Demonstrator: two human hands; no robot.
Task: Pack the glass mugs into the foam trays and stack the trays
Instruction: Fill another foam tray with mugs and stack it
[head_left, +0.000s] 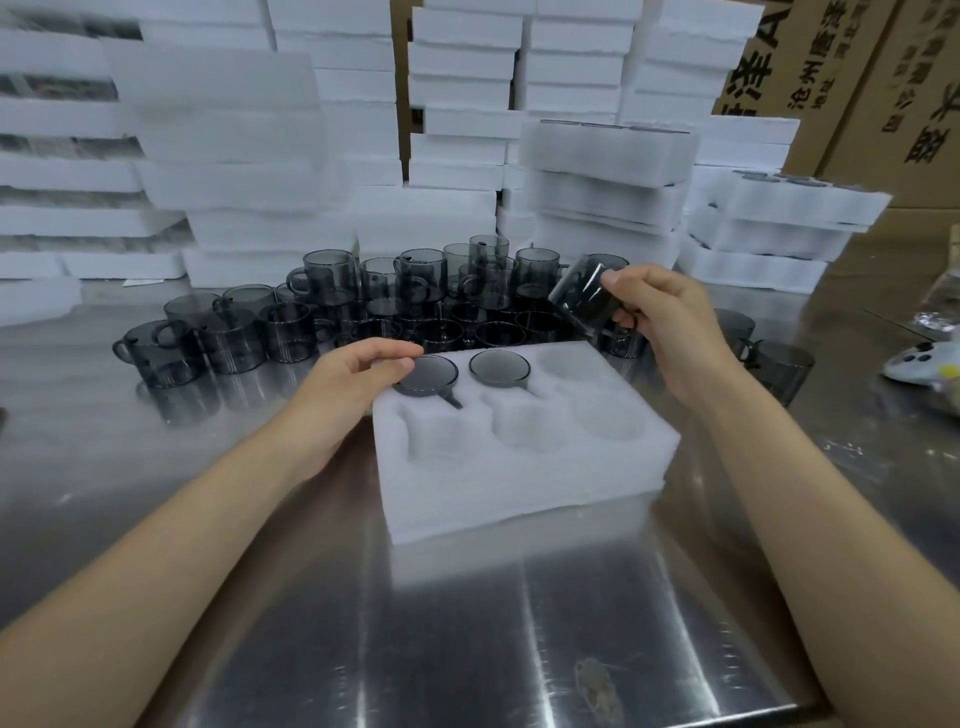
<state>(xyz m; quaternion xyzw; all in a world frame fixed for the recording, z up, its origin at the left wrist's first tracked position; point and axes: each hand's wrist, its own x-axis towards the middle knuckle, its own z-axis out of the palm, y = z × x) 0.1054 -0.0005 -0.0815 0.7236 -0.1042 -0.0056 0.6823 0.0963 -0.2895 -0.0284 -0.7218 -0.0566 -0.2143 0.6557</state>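
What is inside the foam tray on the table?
A far-left mug and a far-middle mug fill two pockets; the other four show bare foam. Their bodies are sunk out of sight, and the left hand covers part of the far-left mug's rim.

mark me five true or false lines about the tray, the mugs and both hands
1. The foam tray holds two mugs, a far-left mug and a middle mug. True.
2. The right hand is empty. False: it holds a tilted mug above the table.
3. The left hand touches the far-left mug in the tray. True.
4. The tray's near row is full. False: the three near pockets are empty.
5. Loose mugs stand on the table beyond the tray. True.
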